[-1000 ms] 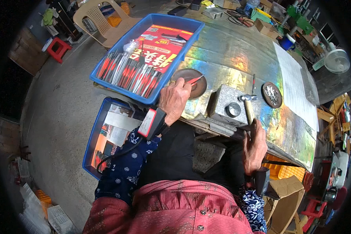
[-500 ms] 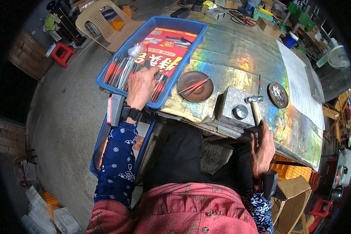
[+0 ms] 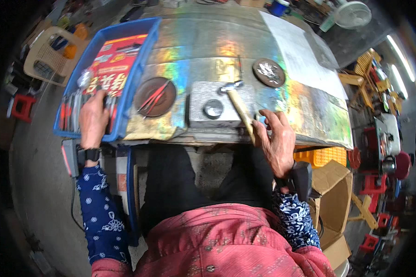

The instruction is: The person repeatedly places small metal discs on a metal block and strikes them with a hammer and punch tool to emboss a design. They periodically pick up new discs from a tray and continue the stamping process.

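the slim red, black and silver hand tools (image 3: 69, 113) lie packed side by side in the near end of a blue plastic tray (image 3: 140, 76), too blurred to name more closely. the left hand (image 3: 93, 122) reaches over them, fingertips down among the row; whether it grips one, i cannot tell. a red printed sheet (image 3: 118, 55) covers the tray's far part. just right of the tray, a round brown dish (image 3: 145, 87) holds slender red tools (image 3: 154, 96).

further right, a hammer (image 3: 238, 106) rests with its head on a speckled stone block (image 3: 198, 97) and its wooden handle slanting over the near edge, beside a dark round puck (image 3: 213, 109). the right hand (image 3: 277, 143) is by the handle's end, thumb and forefinger apart, other fingers bent; contact with the handle is unclear. beyond, a second brown dish (image 3: 275, 82) carries small silvery pieces (image 3: 266, 70), near a long white sheet (image 3: 300, 51)
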### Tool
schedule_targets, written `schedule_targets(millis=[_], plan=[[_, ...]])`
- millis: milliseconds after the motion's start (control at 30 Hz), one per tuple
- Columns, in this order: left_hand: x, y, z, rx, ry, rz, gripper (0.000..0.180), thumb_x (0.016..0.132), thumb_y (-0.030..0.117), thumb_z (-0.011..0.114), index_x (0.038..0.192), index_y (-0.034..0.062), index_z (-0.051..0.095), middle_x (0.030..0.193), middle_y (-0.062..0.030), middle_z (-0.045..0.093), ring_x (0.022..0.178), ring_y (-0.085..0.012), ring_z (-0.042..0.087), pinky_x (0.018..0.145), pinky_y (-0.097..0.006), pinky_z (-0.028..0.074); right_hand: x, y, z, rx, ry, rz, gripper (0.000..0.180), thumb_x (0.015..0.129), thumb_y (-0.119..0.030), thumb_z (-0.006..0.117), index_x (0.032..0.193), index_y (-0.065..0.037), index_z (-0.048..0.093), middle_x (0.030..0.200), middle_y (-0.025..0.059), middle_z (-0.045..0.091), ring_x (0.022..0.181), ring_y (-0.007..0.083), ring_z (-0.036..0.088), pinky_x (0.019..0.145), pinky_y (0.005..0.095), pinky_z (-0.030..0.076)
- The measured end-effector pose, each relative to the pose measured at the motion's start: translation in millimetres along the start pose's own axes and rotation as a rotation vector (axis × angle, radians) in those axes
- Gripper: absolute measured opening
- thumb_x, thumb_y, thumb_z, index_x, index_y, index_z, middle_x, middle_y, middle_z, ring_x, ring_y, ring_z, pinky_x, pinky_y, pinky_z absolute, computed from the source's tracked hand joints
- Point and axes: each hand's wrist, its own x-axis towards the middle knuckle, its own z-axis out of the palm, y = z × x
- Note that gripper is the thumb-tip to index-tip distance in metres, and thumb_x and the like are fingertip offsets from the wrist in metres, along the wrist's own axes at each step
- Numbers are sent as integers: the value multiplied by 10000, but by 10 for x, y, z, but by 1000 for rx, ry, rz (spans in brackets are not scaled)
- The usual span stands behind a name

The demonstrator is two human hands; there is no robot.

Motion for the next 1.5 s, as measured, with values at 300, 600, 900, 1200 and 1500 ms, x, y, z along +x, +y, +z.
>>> schedule_targets(millis=[300, 600, 900, 1200, 1500], plan=[[-36, -3, -6, -73, -47, -302, 483, 769, -8, 600, 1235, 90, 518, 706, -185, 604, 663, -355, 622, 606, -473, 459, 253, 778, 47, -141, 10, 195, 207, 873, -141, 631, 1049, -35, 660, 922, 177, 617, 810, 380, 618, 721, 436, 490], [-167, 17, -106, -56, -27, -219, 168, 871, 99, 592, 970, -30, 631, 725, -222, 598, 615, -328, 589, 600, -404, 454, 383, 1095, 138, -269, -45, 175, 193, 852, -128, 626, 1013, -28, 664, 937, 179, 607, 847, 373, 616, 754, 433, 487], [-112, 480, -276, -586, 118, -287, 194, 982, 126, 555, 1094, -16, 626, 773, -37, 618, 618, -35, 505, 540, -196, 411, 466, 1158, 234, -289, -51, 135, 163, 863, -122, 606, 989, -34, 662, 926, 180, 597, 848, 383, 608, 748, 439, 486], [-27, 1063, -278, -1089, -89, -250, 221, 992, 57, 502, 1176, -39, 578, 921, -60, 631, 676, -55, 560, 625, -205, 488, 573, 1281, 296, -467, -72, -99, 95, 752, -98, 598, 811, -24, 604, 851, 176, 594, 857, 346, 620, 709, 430, 511], [27, 1664, -21, -1364, -122, -269, 140, 908, -19, 605, 1042, -53, 621, 832, -60, 653, 636, -84, 590, 619, -212, 490, 732, 1460, 285, -405, -150, -291, 177, 728, -135, 642, 805, -10, 544, 825, 199, 596, 795, 376, 615, 698, 467, 494]])
